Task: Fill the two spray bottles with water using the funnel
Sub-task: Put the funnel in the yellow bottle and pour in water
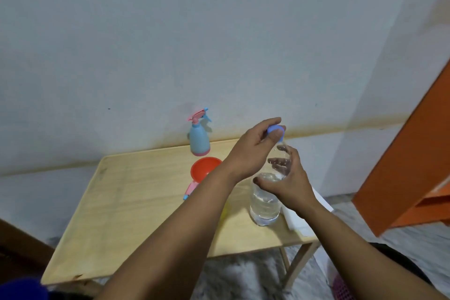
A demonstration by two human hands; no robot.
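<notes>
A clear plastic water bottle point(265, 204) stands on the wooden table point(126, 202), about half full. My right hand point(287, 182) grips its upper body. My left hand point(253, 151) pinches the blue cap point(275, 129) at the bottle's top. A blue spray bottle point(199, 140) with a pink and blue trigger head stands upright at the table's far edge. The red funnel point(204, 169) sits in front of it, above a pink spray part point(190, 190) that my left arm largely hides. A yellow thing point(226, 209) peeks out beside my left forearm.
A white folded cloth or paper point(304, 221) lies at the table's right edge behind the water bottle. An orange cabinet point(414, 178) stands on the floor at the right. A pale wall rises just behind the table.
</notes>
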